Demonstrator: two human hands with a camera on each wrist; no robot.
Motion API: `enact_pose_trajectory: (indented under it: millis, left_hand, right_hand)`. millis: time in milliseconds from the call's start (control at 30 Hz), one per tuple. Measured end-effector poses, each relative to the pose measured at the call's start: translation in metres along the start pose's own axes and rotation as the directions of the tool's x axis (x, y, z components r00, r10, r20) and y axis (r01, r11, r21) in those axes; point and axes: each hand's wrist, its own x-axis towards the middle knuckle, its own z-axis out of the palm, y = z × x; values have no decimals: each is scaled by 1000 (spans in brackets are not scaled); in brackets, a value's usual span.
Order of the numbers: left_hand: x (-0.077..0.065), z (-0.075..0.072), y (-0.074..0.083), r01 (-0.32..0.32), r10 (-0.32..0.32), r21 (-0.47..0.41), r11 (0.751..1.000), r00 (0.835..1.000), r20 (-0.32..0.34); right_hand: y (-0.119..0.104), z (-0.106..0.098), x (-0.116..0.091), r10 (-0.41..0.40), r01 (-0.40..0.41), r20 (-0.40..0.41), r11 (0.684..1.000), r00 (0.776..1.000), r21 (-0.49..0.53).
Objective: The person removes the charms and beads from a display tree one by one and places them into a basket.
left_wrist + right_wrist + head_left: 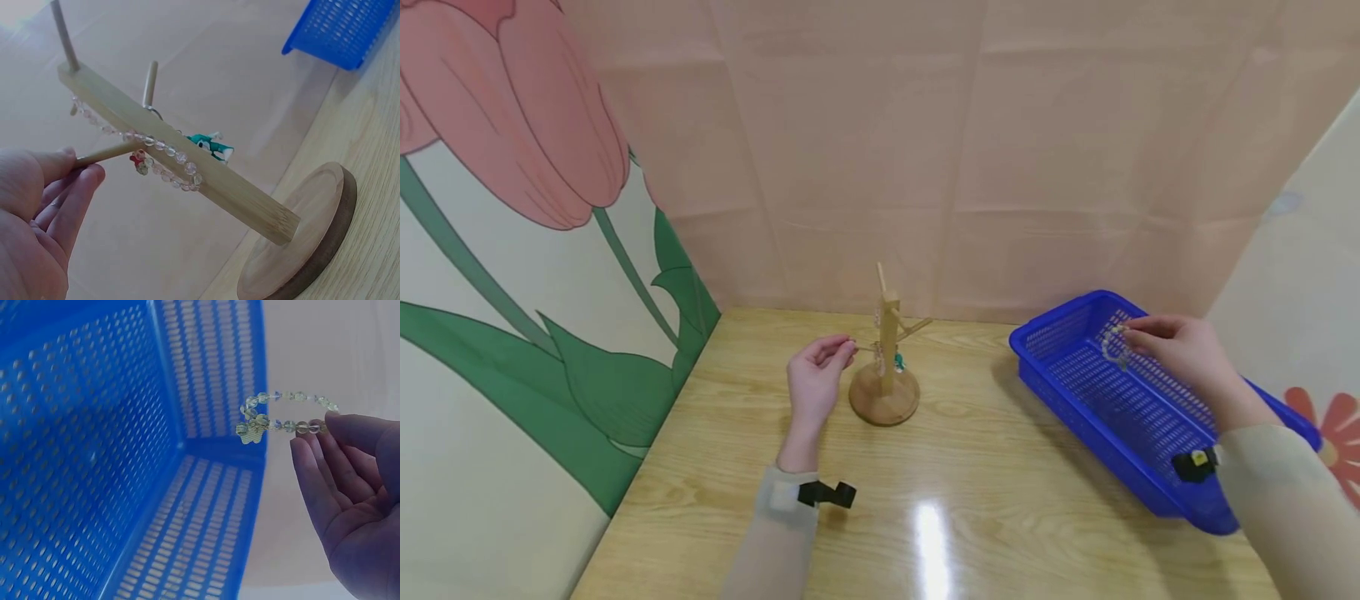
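One beaded bracelet (289, 426) hung from a person's right hand (1187, 350) over a blue plastic basket (1090, 431), well to the right of a wooden jewelry stand (888, 346). Its clear, glassy beads, some faceted, ran from pale green to bluish, with a few darker, amber-toned ones near the fingertips; a small, ridged, pale-yellow charm (252, 432) sat at the loop's far end. The thumb and fingers pinched the strand in a narrow grip.

The left hand (816, 379), just to the left of the stand, was also closed to a pinch, its thumb and fingers on the tip of one wooden peg (109, 152). Pink and clear beads (170, 150) were draped along the stand's post, though whether they made one strand or two could not be told; one red charm (136, 157) showed beside them. One teal-and-white pendant (200, 138) hung on the stand's other side, near a metal ring (153, 112) at another peg.

One basket and one stand, the latter upright on a round base (880, 410), shared the wood-grain table (970, 467). A creased pink cloth (850, 167) rose behind the stand, and a tulip print (550, 117) covered the wall to its left.
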Motion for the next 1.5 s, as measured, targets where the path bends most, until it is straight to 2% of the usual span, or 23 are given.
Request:
enact_pose_trajectory:
  millis: [100,267,500,667,967,1267,1500]
  left_hand:
    - [0,0,1,6,-6,-1,1000,1000,-2]
    - [0,0,2,18,-18,-4,1000,1000,-7]
    - [-1,0,1,8,-8,1,1000,1000,-5]
    - [-1,0,2,-6,6,4,1000,1000,-1]
    - [0,-2,0,-25,25,14,1000,1000,-4]
    - [-1,-3,5,-9,9,0,1000,1000,0]
    - [0,-2,5,-1,1,4,1000,1000,-8]
  right_hand:
    - [9,-3,3,14,-12,28,996,1000,-84]
    - [26,-2,5,0,10,74,990,997,-142]
    - [49,3,8,-73,100,122,967,990,-233]
    - [60,8,9,-89,136,174,951,981,-279]
    - [67,18,13,-138,186,180,940,974,-286]
    - [70,25,21,-153,207,180,919,972,-334]
    - [65,21,20,-123,157,122,933,985,-325]
